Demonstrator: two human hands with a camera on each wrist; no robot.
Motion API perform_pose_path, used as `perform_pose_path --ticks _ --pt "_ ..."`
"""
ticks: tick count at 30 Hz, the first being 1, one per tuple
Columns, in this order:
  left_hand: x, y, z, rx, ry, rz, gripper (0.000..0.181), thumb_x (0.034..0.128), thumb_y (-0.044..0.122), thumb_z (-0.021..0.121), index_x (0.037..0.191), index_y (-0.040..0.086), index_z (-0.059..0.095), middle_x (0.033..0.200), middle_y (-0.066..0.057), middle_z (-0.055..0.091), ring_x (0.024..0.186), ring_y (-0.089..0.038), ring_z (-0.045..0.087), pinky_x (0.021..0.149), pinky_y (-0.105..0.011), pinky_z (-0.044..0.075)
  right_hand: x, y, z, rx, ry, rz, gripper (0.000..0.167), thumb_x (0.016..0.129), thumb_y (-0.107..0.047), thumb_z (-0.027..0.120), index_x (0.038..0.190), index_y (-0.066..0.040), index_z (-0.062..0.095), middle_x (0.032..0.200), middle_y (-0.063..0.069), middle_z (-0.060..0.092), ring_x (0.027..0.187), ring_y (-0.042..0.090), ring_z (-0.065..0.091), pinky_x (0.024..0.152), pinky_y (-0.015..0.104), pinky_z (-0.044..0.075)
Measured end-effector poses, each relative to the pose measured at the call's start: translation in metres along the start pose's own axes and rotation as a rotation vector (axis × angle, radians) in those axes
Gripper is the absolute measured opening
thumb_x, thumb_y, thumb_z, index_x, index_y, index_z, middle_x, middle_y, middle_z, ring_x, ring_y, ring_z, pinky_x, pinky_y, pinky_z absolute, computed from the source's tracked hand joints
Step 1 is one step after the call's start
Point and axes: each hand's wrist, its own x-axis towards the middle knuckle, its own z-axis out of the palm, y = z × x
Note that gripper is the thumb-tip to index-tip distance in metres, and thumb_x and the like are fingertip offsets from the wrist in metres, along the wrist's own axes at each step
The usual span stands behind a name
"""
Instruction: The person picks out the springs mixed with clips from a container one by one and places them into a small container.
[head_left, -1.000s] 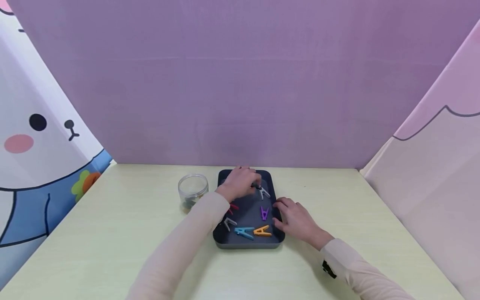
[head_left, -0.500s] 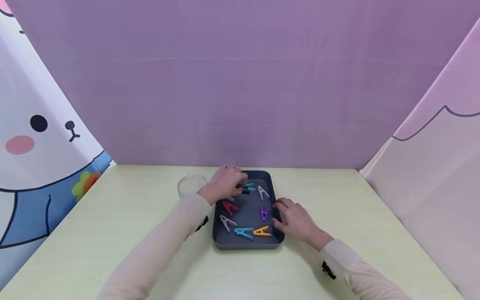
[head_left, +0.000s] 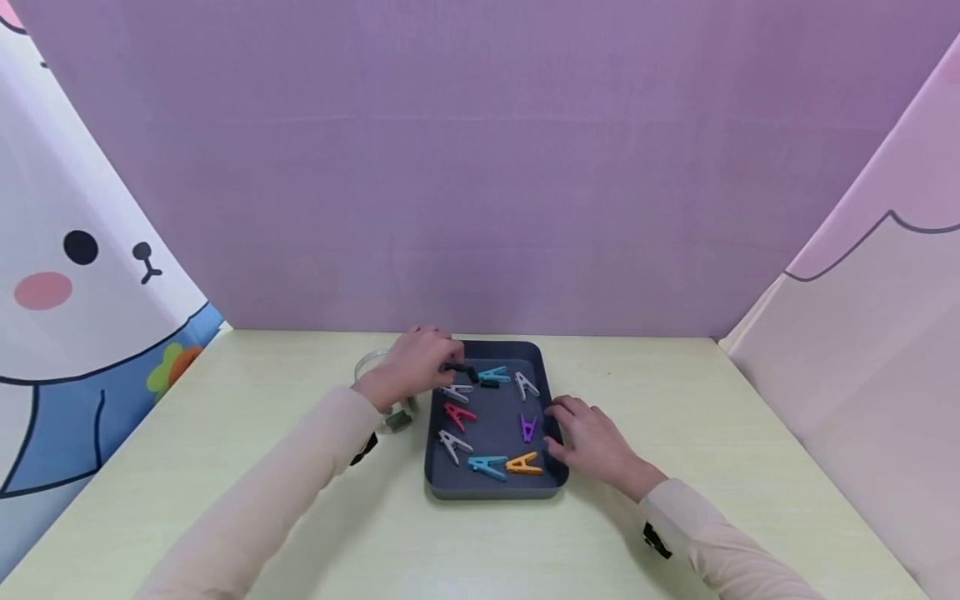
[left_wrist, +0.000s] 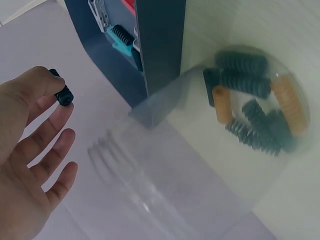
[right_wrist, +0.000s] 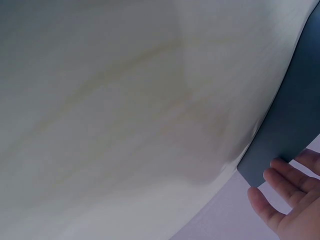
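Observation:
My left hand (head_left: 412, 362) is above the left rim of a dark grey tray (head_left: 498, 492), near a clear jar (head_left: 367, 362). Between thumb and forefinger it pinches a small dark ribbed cylinder (left_wrist: 63, 94); the other fingers are spread. Clothespins lie apart in the tray: red (head_left: 459, 415), purple (head_left: 528, 427), orange (head_left: 524, 462), blue (head_left: 488, 467), white (head_left: 527, 385) and others. Dark ribbed pieces lie by the far blue clothespin (left_wrist: 119, 46). My right hand (head_left: 592, 442) rests against the tray's right side with relaxed fingers, holding nothing.
Through the jar's clear wall, several dark ribbed cylinders (left_wrist: 245, 82) and orange ones (left_wrist: 290, 105) show. My left forearm partly covers the jar in the head view. A purple cloth backdrop (head_left: 480, 208) stands behind the pale table (head_left: 675, 400).
My left hand has moved left across the tray's far part toward the jar, uncovering the far blue clothespin and the red and white ones at left. My right hand has stayed in place.

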Motion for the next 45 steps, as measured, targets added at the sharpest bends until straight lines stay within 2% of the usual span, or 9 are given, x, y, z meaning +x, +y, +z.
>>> perform_pose_path --ticks 6,13,20,26,34,45 --pt "-0.008 -0.009 -0.008 0.013 0.001 -0.043 0.018 0.0793 0.026 0.067 0.096 0.019 0.066 0.096 0.001 0.066 0.091 -0.021 0.055 0.086 -0.043 0.042 0.0 0.002 0.001 0.0 -0.002 0.0 0.043 0.079 -0.036 0.066 0.11 -0.008 0.061 0.119 0.01 0.056 0.11 0.024 0.053 0.085 0.043 0.047" --pt "-0.02 -0.026 -0.014 0.021 0.07 -0.061 0.015 0.0769 0.021 0.067 0.092 0.018 0.066 0.087 0.002 0.065 0.087 -0.022 0.056 0.08 -0.044 0.043 -0.001 0.004 0.001 0.004 0.003 -0.004 0.043 0.079 -0.036 0.066 0.11 -0.008 0.061 0.119 0.009 0.056 0.11 0.024 0.053 0.086 0.043 0.047" --pt "-0.032 -0.042 -0.012 0.013 0.091 -0.087 0.013 0.0757 0.019 0.067 0.088 0.017 0.065 0.081 0.002 0.064 0.086 -0.023 0.056 0.081 -0.045 0.042 -0.001 0.004 0.001 0.004 -0.001 -0.006 0.043 0.079 -0.036 0.065 0.11 -0.008 0.061 0.119 0.009 0.056 0.11 0.023 0.053 0.086 0.042 0.047" --pt "-0.042 -0.052 -0.005 0.018 0.109 -0.113 0.012 0.0741 0.018 0.067 0.086 0.017 0.066 0.078 0.003 0.065 0.085 -0.024 0.056 0.078 -0.044 0.043 0.0 0.003 0.0 0.007 -0.009 0.003 0.043 0.079 -0.036 0.065 0.111 -0.007 0.06 0.12 0.01 0.056 0.11 0.024 0.053 0.086 0.043 0.047" --pt "-0.048 -0.055 0.001 -0.002 0.131 -0.111 0.013 0.0723 0.016 0.068 0.085 0.016 0.067 0.077 0.003 0.065 0.08 -0.023 0.054 0.073 -0.044 0.043 0.0 0.004 0.0 0.008 -0.007 0.003 0.042 0.079 -0.036 0.065 0.111 -0.008 0.06 0.119 0.01 0.056 0.11 0.024 0.052 0.086 0.044 0.046" --pt "-0.051 -0.057 0.009 0.005 0.098 -0.149 0.012 0.0737 0.017 0.069 0.085 0.017 0.067 0.078 0.003 0.064 0.076 -0.022 0.052 0.068 -0.04 0.04 0.001 0.004 0.001 0.001 -0.008 0.009 0.043 0.079 -0.036 0.066 0.111 -0.008 0.061 0.119 0.01 0.056 0.11 0.024 0.053 0.086 0.044 0.046"
